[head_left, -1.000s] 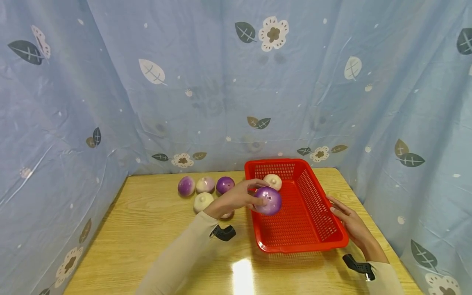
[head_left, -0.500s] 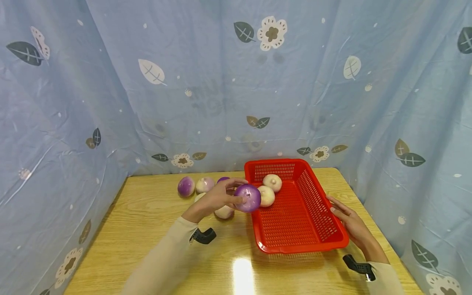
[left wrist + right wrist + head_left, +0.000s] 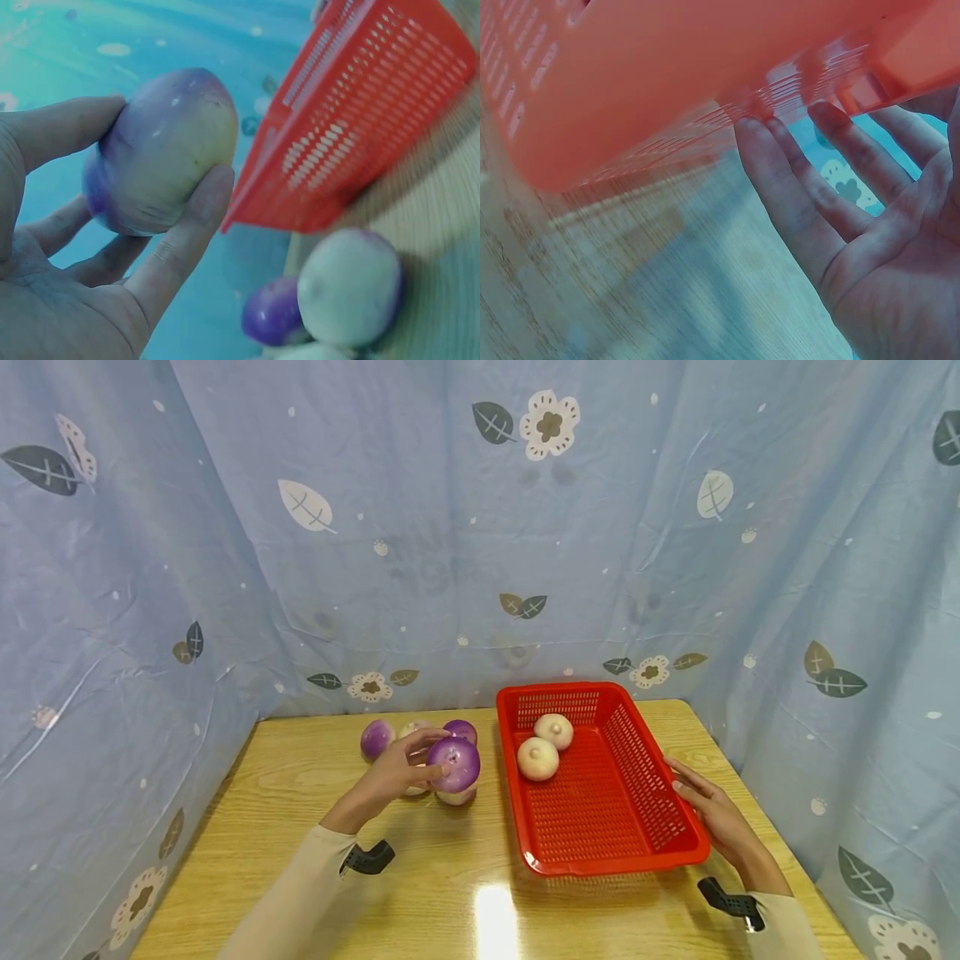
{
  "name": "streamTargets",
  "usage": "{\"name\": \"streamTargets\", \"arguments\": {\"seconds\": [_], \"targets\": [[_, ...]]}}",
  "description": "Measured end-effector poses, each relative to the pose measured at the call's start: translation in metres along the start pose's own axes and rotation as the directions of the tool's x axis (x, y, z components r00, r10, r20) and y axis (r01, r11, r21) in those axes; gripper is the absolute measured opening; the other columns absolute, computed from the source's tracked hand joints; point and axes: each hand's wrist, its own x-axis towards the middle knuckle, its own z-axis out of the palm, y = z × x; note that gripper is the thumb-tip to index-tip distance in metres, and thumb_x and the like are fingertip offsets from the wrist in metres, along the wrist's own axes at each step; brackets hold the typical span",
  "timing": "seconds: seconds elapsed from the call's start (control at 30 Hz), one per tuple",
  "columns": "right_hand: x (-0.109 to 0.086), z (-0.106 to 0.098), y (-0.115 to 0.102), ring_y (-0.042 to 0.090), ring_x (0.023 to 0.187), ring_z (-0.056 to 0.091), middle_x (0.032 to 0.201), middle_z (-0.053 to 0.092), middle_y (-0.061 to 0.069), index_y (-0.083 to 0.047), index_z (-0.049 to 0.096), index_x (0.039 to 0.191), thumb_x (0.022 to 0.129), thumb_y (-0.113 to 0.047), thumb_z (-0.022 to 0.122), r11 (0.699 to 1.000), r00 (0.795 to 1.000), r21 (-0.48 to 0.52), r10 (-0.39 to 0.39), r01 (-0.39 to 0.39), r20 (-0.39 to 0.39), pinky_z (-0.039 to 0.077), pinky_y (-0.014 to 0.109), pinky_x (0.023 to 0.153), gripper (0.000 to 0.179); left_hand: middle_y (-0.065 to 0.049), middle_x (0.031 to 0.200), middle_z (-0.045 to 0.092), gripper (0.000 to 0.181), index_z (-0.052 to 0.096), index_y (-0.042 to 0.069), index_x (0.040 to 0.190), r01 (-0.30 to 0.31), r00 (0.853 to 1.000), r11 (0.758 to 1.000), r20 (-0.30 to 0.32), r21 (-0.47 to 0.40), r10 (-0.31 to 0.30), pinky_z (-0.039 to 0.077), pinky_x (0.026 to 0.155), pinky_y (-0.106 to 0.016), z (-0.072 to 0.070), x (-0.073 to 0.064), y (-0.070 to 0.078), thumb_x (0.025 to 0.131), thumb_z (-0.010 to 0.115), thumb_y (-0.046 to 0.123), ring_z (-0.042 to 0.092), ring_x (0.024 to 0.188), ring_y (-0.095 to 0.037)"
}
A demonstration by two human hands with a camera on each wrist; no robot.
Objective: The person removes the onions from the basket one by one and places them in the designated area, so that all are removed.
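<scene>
My left hand (image 3: 393, 777) grips a purple-and-white turnip (image 3: 454, 765) between thumb and fingers, held up over the loose turnips. In the left wrist view, this turnip (image 3: 169, 154) shows its pale side, with the fingertips pressed around it. Two whitish turnips, a front one (image 3: 537, 758) and a back one (image 3: 554, 731), lie inside the red basket (image 3: 592, 866) near its left wall. At the basket's right side is my right hand (image 3: 720, 822). Its fingers (image 3: 780, 176) stretch out fairly straight, tips at the slatted wall in the right wrist view.
Several turnips stand on the wooden table (image 3: 285, 827) left of the basket, among them a purple one (image 3: 377, 740) and another purple one (image 3: 461, 729), partly behind the hand and its turnip. A blue patterned curtain (image 3: 420, 527) surrounds the table's back and sides.
My left hand has carried the turnip leftward, from over the basket's left part to above the turnips on the table. The front turnip in the basket has come into view. My right hand stays put.
</scene>
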Motion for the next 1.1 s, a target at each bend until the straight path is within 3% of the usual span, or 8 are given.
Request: {"name": "streamTargets", "arguments": {"seconds": [0.27,0.57,0.77,0.93,1.1], "targets": [[0.001,-0.001,0.001,0.006,0.104,0.067,0.125,0.061,-0.020,-0.019,0.016,0.159,0.107,-0.022,0.041,1.000,1.000,0.000,-0.004,0.004,-0.003,0.060,0.031,0.081,0.058,-0.018,0.153,0.038,0.066,0.041,0.008,0.146,0.020,0.998,0.999,-0.058,-0.027,-0.021,0.057,0.089,-0.041,-0.021,-0.012,-0.025,0.089,0.073,0.018,0.042,0.138,-0.042],[0.002,0.000,0.001,0.006,0.104,0.067,0.126,0.060,-0.022,-0.018,0.014,0.159,0.107,-0.022,0.041,1.000,1.000,0.004,0.003,-0.003,-0.006,0.060,0.031,0.081,0.059,-0.018,0.149,0.039,0.062,0.042,0.008,0.144,0.046,0.984,0.994,-0.168,-0.096,-0.062,0.059,0.084,-0.034,-0.040,-0.026,-0.055,0.090,0.072,0.016,0.054,0.128,-0.030],[0.002,-0.001,0.001,0.005,0.105,0.067,0.126,0.060,-0.022,-0.016,0.013,0.159,0.106,-0.023,0.043,1.000,1.000,-0.009,0.001,-0.001,-0.017,0.060,0.030,0.082,0.061,-0.017,0.150,0.037,0.063,0.040,0.009,0.145,0.074,0.966,0.993,-0.242,-0.088,-0.093,0.056,0.087,-0.027,-0.051,-0.036,-0.067,0.091,0.071,0.021,0.052,0.129,-0.029],[0.002,-0.001,0.002,0.007,0.104,0.067,0.125,0.061,-0.021,-0.016,0.013,0.159,0.106,-0.023,0.042,1.000,1.000,0.008,0.000,0.000,-0.008,0.060,0.031,0.082,0.060,-0.014,0.151,0.039,0.063,0.041,0.015,0.146,0.128,0.940,0.990,-0.312,-0.063,-0.141,0.050,0.089,-0.022,-0.060,-0.041,-0.076,0.091,0.071,0.026,0.050,0.132,-0.031],[0.003,-0.002,0.003,0.007,0.104,0.067,0.125,0.061,-0.021,-0.019,0.015,0.159,0.106,-0.023,0.042,1.000,1.000,0.012,0.004,-0.004,-0.006,0.060,0.031,0.082,0.059,-0.014,0.149,0.040,0.066,0.040,0.016,0.147,0.159,0.922,0.985,-0.348,-0.064,-0.171,0.051,0.088,-0.022,-0.068,-0.041,-0.085,0.091,0.071,0.030,0.057,0.117,-0.019]]}}
